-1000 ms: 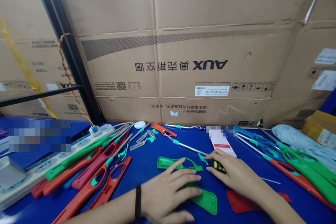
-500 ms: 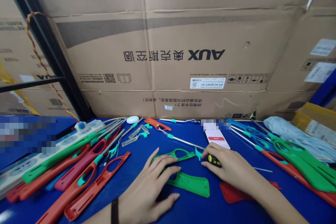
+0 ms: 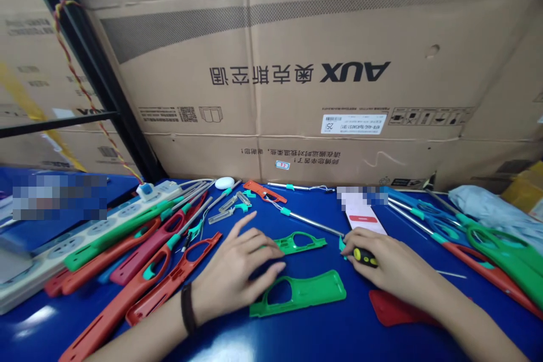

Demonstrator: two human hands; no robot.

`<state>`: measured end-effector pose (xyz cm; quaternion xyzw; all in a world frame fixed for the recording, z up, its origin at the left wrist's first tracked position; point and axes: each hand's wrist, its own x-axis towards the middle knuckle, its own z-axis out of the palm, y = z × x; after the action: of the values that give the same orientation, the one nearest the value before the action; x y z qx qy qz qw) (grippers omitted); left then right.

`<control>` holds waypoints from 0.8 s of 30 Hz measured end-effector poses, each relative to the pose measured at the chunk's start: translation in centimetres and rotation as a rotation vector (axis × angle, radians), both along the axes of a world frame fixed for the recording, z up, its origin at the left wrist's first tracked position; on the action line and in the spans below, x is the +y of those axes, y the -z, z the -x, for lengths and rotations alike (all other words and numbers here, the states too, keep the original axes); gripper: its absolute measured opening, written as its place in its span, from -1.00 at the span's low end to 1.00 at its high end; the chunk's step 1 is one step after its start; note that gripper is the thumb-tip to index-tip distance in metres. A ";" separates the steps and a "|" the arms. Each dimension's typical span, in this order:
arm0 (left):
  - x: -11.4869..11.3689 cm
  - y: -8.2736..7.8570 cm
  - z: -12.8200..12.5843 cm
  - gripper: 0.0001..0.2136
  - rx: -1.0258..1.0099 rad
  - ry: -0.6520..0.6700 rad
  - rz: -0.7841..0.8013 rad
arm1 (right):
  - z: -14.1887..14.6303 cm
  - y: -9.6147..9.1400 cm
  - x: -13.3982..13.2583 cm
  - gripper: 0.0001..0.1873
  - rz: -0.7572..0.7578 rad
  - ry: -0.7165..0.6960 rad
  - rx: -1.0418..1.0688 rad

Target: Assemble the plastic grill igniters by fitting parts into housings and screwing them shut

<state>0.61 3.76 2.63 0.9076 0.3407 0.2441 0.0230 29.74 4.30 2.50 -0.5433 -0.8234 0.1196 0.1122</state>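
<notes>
My left hand (image 3: 235,268) rests on the blue table (image 3: 297,334) with fingers spread, its fingertips touching a green handle shell (image 3: 299,242). A second green handle shell (image 3: 299,294) lies flat just in front of that hand. My right hand (image 3: 392,268) is closed round a small screwdriver with a yellow and black handle (image 3: 365,256). Its tip sits by a teal fitting at the end of a metal tube (image 3: 311,223). A red shell (image 3: 392,309) lies partly under my right wrist.
Orange, red and green long lighters (image 3: 139,260) are piled at the left beside a white power strip (image 3: 85,232). More lighters (image 3: 487,249) lie at the right. A phone (image 3: 362,216) lies behind my right hand. Large cardboard boxes (image 3: 297,68) wall the table's back.
My left hand has slid left off the lower green shell, which now lies uncovered and turned flat. The right hand with the screwdriver stays by the tube end. The camera has tilted slightly.
</notes>
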 end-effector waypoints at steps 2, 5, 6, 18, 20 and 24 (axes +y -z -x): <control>1.0 -0.1 0.7 -0.81 0.014 -0.087 -0.001 | -0.3 0.0 0.0 -0.76 0.011 0.028 -0.044; 2.7 0.2 2.3 -0.81 0.075 -0.259 0.010 | -0.7 0.3 0.0 -0.75 -0.011 0.048 -0.048; 3.2 0.3 2.9 -0.81 0.094 -0.323 0.014 | -0.7 0.4 0.0 -0.74 -0.026 0.049 -0.034; 7.5 0.7 -1.1 -0.68 0.223 -0.119 -0.101 | -1.9 -0.4 0.0 -0.87 0.016 0.154 -0.063; 8.5 1.1 -2.5 -0.75 0.226 -0.102 -0.128 | -2.3 0.0 0.3 -0.86 0.061 0.130 -0.039; 9.4 2.1 -3.9 -0.91 0.233 -0.051 -0.188 | -3.4 1.3 0.9 -0.77 0.077 0.099 0.011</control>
<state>4.50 13.15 0.57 0.9191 0.3396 0.1682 -0.1080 33.16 5.22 1.16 -0.5866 -0.7896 0.1485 0.1019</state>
